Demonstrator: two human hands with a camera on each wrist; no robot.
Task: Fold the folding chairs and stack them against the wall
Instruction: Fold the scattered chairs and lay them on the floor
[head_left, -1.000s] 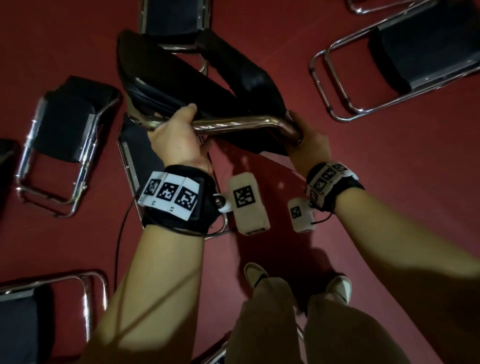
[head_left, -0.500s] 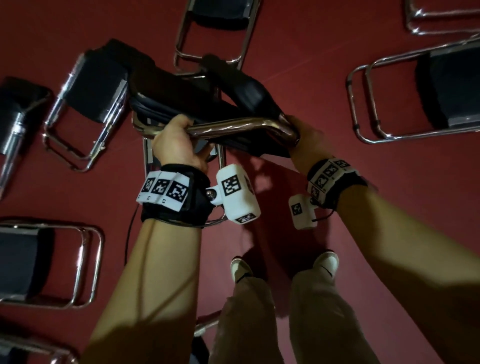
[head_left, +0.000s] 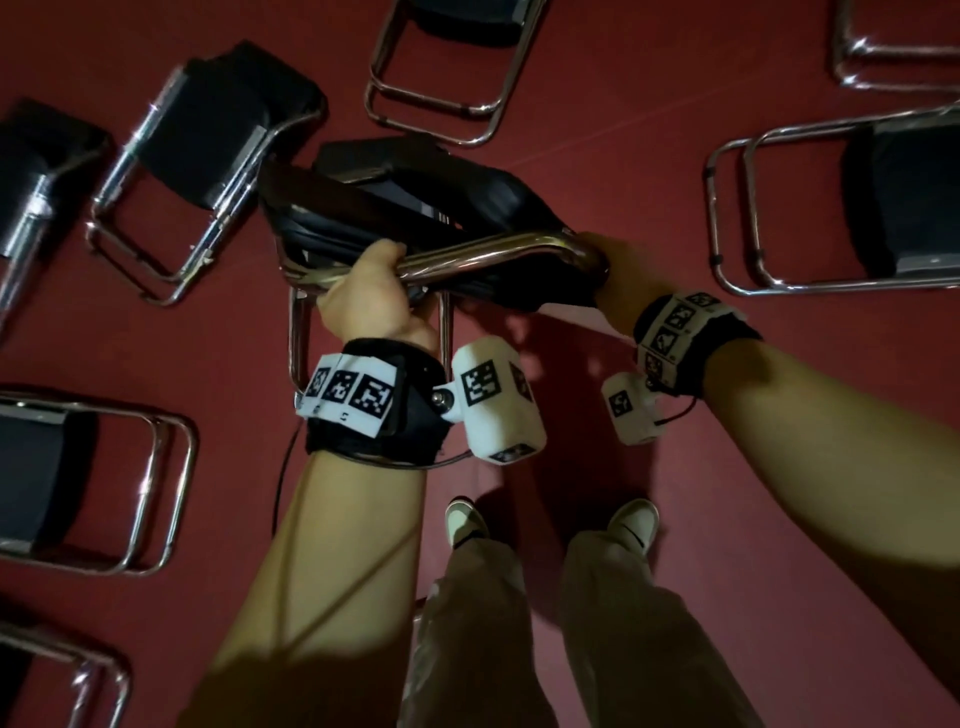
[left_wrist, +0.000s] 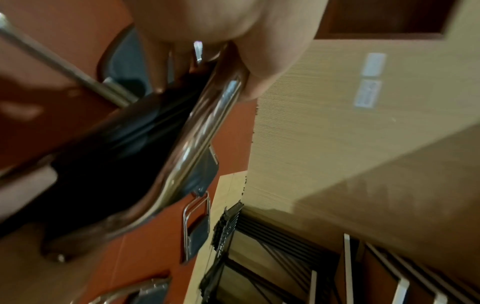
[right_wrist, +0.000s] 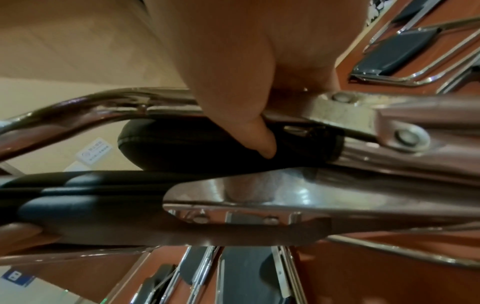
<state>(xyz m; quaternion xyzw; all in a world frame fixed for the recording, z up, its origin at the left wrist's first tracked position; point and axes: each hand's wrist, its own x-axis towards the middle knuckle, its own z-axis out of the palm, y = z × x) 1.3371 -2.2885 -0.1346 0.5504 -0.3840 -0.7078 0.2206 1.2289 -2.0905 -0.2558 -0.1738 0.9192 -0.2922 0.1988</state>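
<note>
While both hands are clamped on it, the black-padded folding chair with a chrome tube frame (head_left: 415, 208) hangs clear of the dark red floor (head_left: 649, 130), just ahead of the person's feet. The left hand (head_left: 366, 301) is wrapped round the chrome top bar near its 9 o'clock end; the left wrist view shows fingers (left_wrist: 259, 61) curled over that polished tube. The right hand (head_left: 618, 270) grips the bend of the frame at the 3 o'clock end, and the right wrist view has a finger (right_wrist: 249, 127) hooked under the tube beside the riveted hinge plate (right_wrist: 345, 115). The two hands sit well apart, one at each end of the bar.

Judging from how seat and back lie close together, this chair looks folded or very nearly so, and the step in hand appears to be carrying it off. Other chairs lie flat all round: one at 10 o'clock (head_left: 208, 119), one at 12 o'clock (head_left: 441, 67), one at 2 o'clock (head_left: 857, 208) and one at 8 o'clock (head_left: 78, 478), so most of the job seems still to do.

A pale wood-panelled wall (left_wrist: 363, 133) shows in the left wrist view, with a folded chair (left_wrist: 197, 224) on the floor close to its foot. The next move probably calls for keeping the frame pressed shut, stepping between the chairs on the floor without catching a leg, and leaning this one flat against that wall.
</note>
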